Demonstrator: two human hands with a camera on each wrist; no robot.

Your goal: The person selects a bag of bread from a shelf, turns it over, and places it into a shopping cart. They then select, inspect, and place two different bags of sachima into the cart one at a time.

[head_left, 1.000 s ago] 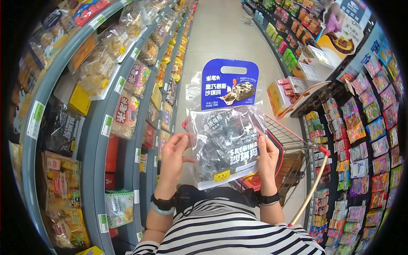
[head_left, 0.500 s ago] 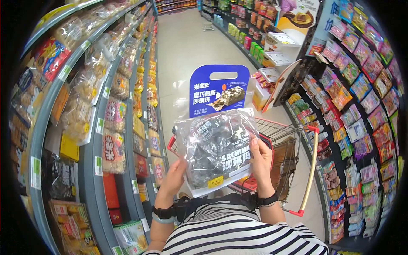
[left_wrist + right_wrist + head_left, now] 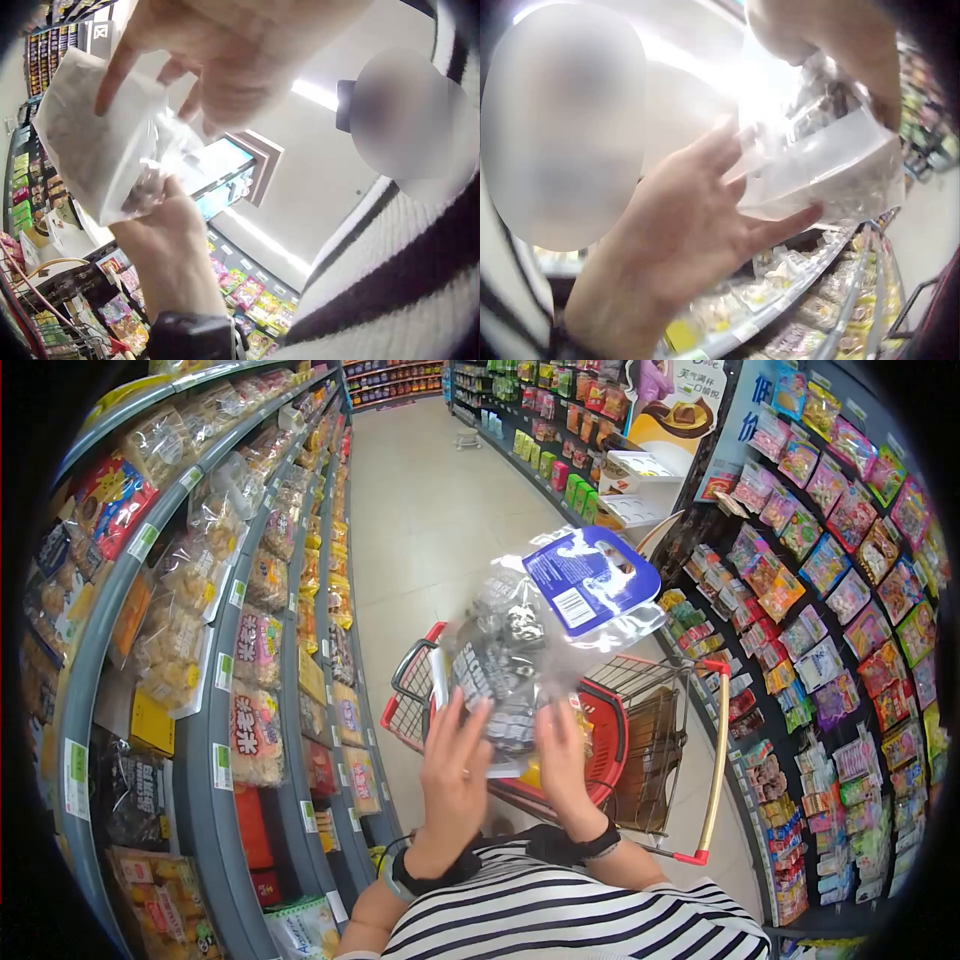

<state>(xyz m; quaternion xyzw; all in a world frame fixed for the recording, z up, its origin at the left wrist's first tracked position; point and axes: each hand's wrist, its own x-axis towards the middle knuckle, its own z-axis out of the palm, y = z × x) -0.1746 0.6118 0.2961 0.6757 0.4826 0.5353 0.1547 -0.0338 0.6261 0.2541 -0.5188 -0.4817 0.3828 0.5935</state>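
Note:
A clear bag of sachima with white print and dark contents is held up in front of the striped shirt. Its purple header card tilts to the upper right, with the barcode side showing. My left hand holds the bag's lower left, fingers long against it. At the lower right my right hand holds it. From the left wrist, the bag's pale side spans between both hands. The right wrist view has the bag's bottom fold close by the right hand's spread fingers.
A wire shopping cart with a red basket stands just beyond the hands. Shelves of packaged snacks line the left; hanging bags of sweets fill the right rack. The tiled aisle floor runs ahead between them.
The bag has been turned over, from the picture side of its card to the barcode side, and tilted right. My hands have come closer together at its lower end.

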